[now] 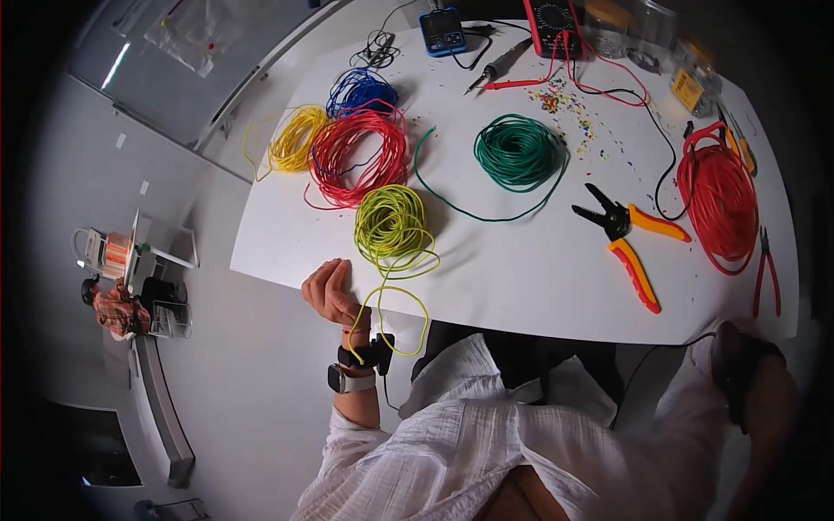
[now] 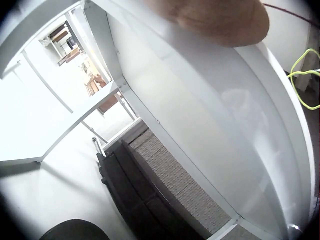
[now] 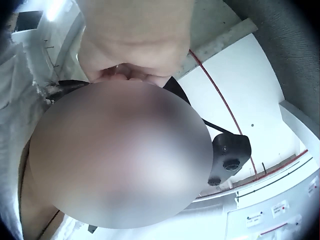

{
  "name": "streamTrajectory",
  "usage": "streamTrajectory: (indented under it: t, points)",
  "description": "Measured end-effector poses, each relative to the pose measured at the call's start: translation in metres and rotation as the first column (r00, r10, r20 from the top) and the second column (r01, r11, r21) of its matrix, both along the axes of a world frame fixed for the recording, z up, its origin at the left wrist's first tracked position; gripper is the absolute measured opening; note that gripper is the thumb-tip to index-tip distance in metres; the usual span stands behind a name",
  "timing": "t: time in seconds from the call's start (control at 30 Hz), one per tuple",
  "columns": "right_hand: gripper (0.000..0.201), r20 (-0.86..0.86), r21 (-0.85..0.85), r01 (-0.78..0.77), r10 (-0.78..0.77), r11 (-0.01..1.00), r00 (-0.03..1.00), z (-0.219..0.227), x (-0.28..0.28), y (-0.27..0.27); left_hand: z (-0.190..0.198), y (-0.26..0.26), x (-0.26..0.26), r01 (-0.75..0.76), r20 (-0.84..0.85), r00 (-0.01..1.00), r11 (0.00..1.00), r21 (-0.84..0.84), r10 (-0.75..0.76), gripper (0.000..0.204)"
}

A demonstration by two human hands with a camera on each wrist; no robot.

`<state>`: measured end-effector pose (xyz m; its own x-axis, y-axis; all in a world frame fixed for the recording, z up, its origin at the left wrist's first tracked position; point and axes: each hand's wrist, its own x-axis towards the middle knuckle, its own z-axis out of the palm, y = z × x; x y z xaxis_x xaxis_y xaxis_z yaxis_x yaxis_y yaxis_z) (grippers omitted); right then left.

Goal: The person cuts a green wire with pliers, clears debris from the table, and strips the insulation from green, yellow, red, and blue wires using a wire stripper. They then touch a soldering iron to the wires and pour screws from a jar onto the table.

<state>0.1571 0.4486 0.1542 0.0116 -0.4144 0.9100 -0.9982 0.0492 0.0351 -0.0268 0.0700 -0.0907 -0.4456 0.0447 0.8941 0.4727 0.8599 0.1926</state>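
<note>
My left hand (image 1: pixel 328 291) rests at the table's near edge with its fingers loosely curled, no object visible in them. Part of that hand (image 2: pixel 220 20) shows at the top of the left wrist view. Just beyond it lies a yellow-green wire coil (image 1: pixel 391 221), its loose loop hanging over the edge beside my wrist. In the right wrist view my right hand (image 3: pixel 135 40) is raised near a blurred area, fingers bent inward by a black strap; whether they grip it is hidden. A black device (image 3: pixel 231 152) is beside the blurred area.
The white table (image 1: pixel 486 278) holds red (image 1: pixel 360 161), blue (image 1: pixel 360 91), yellow (image 1: pixel 298 139) and green (image 1: pixel 517 152) coils, wire strippers (image 1: pixel 617 224), a soldering iron (image 1: pixel 504 65), a multimeter (image 1: pixel 554 26), a larger red coil (image 1: pixel 719 204) and jars. A seated person (image 1: pixel 122 308) is far left.
</note>
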Motion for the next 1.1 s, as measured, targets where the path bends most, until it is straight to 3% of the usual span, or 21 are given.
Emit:
streamTrajectory:
  t: [0.5,0.9,1.1]
  points:
    - [0.027,0.174,-0.035,-0.104,0.108,0.994,0.979,-0.017,-0.004,-0.004,0.0,0.001,0.0,0.003,-0.01,1.0,1.0,0.021,-0.002,0.044]
    - [0.028,0.183,0.035,-0.469,0.456,0.882,0.871,0.003,-0.059,-0.036,0.009,0.001,-0.003,0.042,-0.066,0.997,0.997,0.067,-0.038,0.038]
    - [0.028,0.25,0.034,-0.488,0.465,0.872,0.849,0.006,-0.051,-0.039,0.007,0.001,-0.003,0.053,-0.066,0.997,0.997,0.062,-0.049,0.037]
